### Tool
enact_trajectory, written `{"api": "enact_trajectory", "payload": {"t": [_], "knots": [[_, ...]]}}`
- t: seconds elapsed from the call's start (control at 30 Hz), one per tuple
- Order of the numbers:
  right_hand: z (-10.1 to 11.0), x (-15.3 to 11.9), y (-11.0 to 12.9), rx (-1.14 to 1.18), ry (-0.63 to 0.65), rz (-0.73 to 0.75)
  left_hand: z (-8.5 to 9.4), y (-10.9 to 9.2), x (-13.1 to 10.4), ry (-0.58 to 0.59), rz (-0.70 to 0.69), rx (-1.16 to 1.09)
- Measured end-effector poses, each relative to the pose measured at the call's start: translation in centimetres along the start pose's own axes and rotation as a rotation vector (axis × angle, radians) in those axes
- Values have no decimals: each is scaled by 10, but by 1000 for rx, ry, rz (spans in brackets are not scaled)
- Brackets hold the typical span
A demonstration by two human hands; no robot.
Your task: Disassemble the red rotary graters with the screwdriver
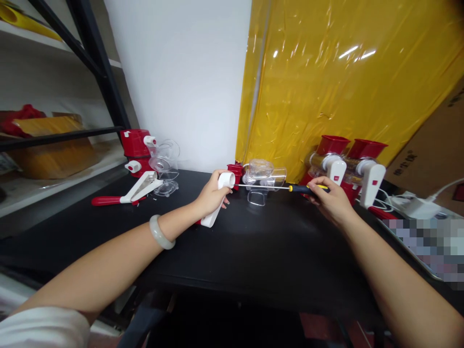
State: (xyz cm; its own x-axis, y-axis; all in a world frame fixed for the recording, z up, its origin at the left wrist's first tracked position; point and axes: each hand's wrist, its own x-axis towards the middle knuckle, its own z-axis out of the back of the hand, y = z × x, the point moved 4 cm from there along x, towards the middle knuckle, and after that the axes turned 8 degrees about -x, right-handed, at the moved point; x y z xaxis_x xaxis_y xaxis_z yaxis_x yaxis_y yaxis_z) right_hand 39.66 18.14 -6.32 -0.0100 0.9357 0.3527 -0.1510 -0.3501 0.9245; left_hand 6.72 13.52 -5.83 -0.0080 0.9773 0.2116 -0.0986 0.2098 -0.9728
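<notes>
My left hand is closed around a white crank handle, its round end turned to the right. In my right hand is a screwdriver with a black and yellow grip, held level. Its long metal shaft points left, and the tip reaches the opening in the handle's round end; whether it touches a screw inside is hidden. Just behind, clear plastic drum parts and a red part stand on the black table.
Red grater bodies and another white crank handle with red grip are at left. Two graters with white cranks stand at right. Beyond them are a white charger with cables and a blurred-out screen. Shelves line the left.
</notes>
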Motion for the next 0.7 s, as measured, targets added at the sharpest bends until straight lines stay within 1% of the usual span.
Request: {"api": "enact_trajectory", "payload": {"t": [0.2,0.4,0.6,0.7], "knots": [[1,1,0,41,-11,18,0,0,0,5,-4,11],[-1,-2,5,104,-6,12,0,-1,-2,3,1,0],[-1,-6,16,155,36,113,0,-1,-1,-2,-1,11],[-2,-6,18,177,51,116,0,0,0,-2,-5,4]]}}
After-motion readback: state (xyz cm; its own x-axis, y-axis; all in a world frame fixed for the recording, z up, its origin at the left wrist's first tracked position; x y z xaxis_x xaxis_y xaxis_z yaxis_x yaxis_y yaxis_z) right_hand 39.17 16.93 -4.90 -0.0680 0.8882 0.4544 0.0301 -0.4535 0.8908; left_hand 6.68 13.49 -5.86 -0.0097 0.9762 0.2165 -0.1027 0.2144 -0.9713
